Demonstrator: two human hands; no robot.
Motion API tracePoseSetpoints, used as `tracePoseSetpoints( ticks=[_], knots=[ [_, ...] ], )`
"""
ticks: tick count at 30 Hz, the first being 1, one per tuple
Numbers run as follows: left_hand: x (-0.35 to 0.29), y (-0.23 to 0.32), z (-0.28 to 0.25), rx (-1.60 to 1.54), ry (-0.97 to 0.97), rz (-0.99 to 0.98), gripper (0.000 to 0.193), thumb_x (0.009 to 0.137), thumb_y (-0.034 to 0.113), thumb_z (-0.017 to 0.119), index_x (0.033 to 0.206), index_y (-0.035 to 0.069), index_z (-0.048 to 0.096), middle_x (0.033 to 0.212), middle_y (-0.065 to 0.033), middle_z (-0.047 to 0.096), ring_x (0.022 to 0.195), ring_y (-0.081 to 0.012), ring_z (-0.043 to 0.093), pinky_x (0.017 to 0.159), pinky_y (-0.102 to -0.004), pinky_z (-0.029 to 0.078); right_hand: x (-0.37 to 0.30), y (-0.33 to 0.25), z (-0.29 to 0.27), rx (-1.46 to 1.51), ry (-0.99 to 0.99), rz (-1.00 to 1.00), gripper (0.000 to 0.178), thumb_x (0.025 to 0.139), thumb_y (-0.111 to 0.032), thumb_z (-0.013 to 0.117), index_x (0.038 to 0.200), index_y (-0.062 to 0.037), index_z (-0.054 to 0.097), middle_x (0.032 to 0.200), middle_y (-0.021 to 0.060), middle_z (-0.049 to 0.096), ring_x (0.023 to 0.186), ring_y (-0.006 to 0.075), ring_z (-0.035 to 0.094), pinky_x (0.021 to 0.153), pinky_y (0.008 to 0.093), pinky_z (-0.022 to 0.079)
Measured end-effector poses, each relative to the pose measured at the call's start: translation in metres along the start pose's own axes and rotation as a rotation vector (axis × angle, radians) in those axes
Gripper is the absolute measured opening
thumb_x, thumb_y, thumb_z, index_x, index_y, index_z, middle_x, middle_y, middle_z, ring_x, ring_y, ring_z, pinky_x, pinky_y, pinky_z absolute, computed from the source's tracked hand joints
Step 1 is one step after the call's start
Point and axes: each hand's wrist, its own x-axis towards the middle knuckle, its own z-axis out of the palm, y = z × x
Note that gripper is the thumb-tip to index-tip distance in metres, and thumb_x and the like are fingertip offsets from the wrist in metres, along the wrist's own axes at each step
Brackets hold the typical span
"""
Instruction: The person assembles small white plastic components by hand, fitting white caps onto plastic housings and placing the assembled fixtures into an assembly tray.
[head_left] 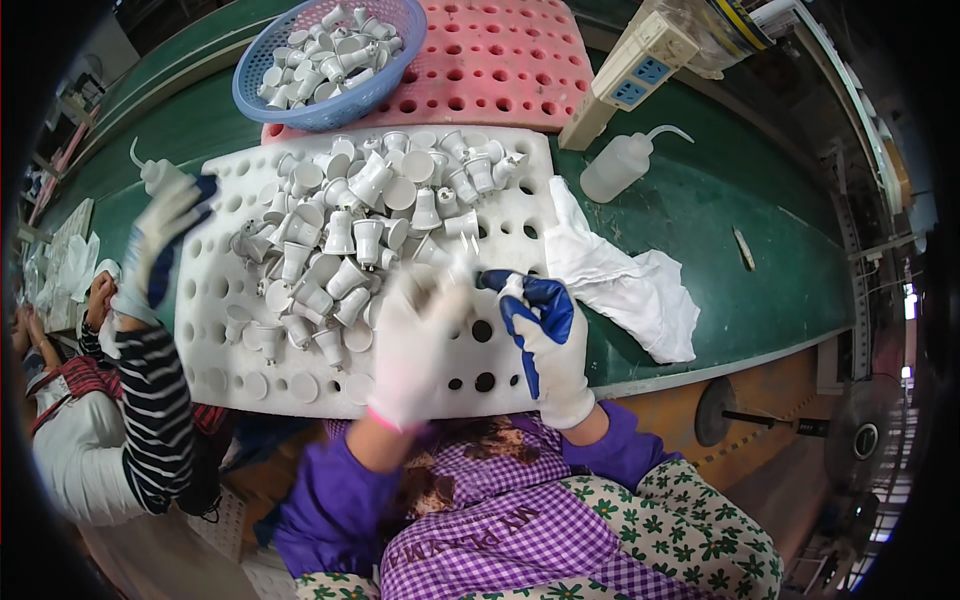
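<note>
My left hand [412,345], in a white glove, is smeared by motion over the right part of a white foam board [215,300]. Its fingers and anything between them are too blurred to read. To its right, my right hand [555,345] wears a white glove with blue coating. Those fingers are curled closed around something small and whitish, which I cannot make out. Heaped on the board lie many white cup-shaped bulb housings [340,235], some with metal pins, tipped in all directions. The nearest ones lie just left of my left hand.
A blue basket [245,85] of similar housings rests on a pink holed foam board [500,55]. On the right are a white cloth [640,290], a squeeze bottle [615,168] and a power strip [630,75]. A co-worker's blurred gloved hand [165,235] reaches in at left.
</note>
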Motion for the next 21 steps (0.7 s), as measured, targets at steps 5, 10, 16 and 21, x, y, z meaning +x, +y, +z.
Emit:
tracePoseSetpoints(
  ticks=[5, 10, 16, 21],
  knots=[
    [0.086, 0.075, -0.008, 0.58, 0.33, 0.794, 0.055, 0.08, 0.024, 0.067, 0.124, -0.003, 0.048, 0.096, -0.0145, 0.059, 0.085, -0.0206, 0.058, 0.073, -0.0343, 0.049, 0.005, 0.008, 0.0, -0.022, 0.095, -0.089, 0.012, 0.086, -0.007, 0.065, 0.095, -0.0026, 0.059, 0.078, -0.0025, 0.06, 0.056, -0.0016, 0.042, 0.05, 0.0141, 0.034],
    [0.09, 0.032, 0.02, 1.5, -0.243, 0.79, 0.031, 0.074, 0.007, 0.061, 0.104, 0.002, 0.06, 0.094, -0.0172, 0.06, 0.082, -0.026, 0.061, 0.067, -0.0336, 0.052, 0.006, 0.013, -0.006, -0.031, 0.111, -0.057, 0.012, 0.087, -0.007, 0.065, 0.094, -0.0023, 0.057, 0.08, 0.0005, 0.062, 0.058, -0.0014, 0.044, 0.051, 0.0144, 0.035],
    [0.093, 0.017, 0.044, 1.778, -0.47, 0.65, 0.013, 0.071, 0.005, 0.061, 0.083, 0.002, 0.066, 0.079, -0.014, 0.065, 0.073, -0.0284, 0.067, 0.061, -0.0349, 0.053, 0.004, 0.017, -0.012, 0.048, 0.095, -0.12, 0.016, 0.086, -0.006, 0.065, 0.099, -0.0011, 0.058, 0.082, 0.0006, 0.063, 0.062, 0.0004, 0.048, 0.054, 0.0149, 0.038],
    [0.088, 0.024, 0.031, 1.579, -0.449, 0.726, 0.017, 0.073, 0.009, 0.062, 0.089, 0.003, 0.064, 0.079, -0.0141, 0.065, 0.073, -0.0281, 0.066, 0.062, -0.0339, 0.052, 0.006, 0.019, -0.013, 0.134, 0.079, -0.1, 0.017, 0.087, -0.004, 0.063, 0.102, -0.0005, 0.058, 0.09, 0.0035, 0.064, 0.068, 0.0013, 0.05, 0.058, 0.0163, 0.04]
  ],
)
